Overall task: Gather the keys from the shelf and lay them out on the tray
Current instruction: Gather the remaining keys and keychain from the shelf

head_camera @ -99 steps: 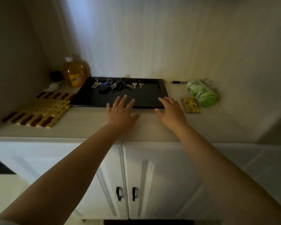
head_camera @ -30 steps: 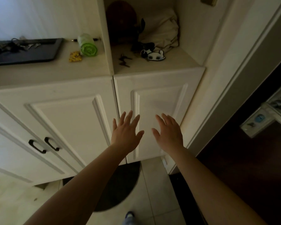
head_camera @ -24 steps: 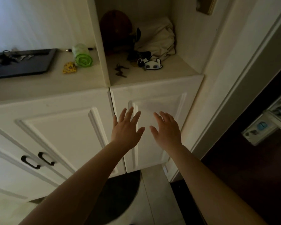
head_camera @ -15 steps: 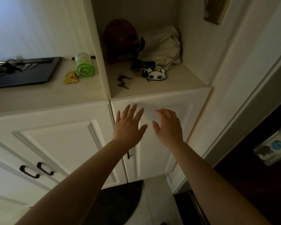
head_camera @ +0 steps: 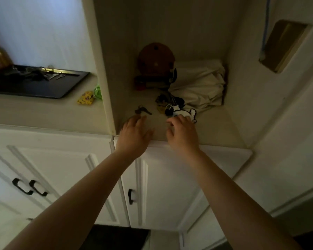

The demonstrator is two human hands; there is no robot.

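A small dark bunch of keys (head_camera: 143, 110) lies on the shelf (head_camera: 215, 130) in the alcove. To its right lies a second bunch with a black-and-white animal key fob (head_camera: 183, 112). My left hand (head_camera: 134, 136) is over the shelf's front edge, fingertips just short of the dark keys, holding nothing. My right hand (head_camera: 182, 134) is open too, its fingers reaching the fob's near edge. On the counter at the left sits the black tray (head_camera: 43, 89), with several keys (head_camera: 34, 73) lying at its far side.
A cream cloth bag (head_camera: 199, 85) and a brown round object (head_camera: 155, 60) fill the back of the shelf. A vertical divider panel (head_camera: 105, 78) separates shelf and counter. A yellow packet (head_camera: 85, 100) lies near the tray. White cabinet doors (head_camera: 61, 174) lie below.
I have turned from the tray to the alcove. Both open hands rose from in front of the cabinet doors up onto the shelf edge, close to the keys.
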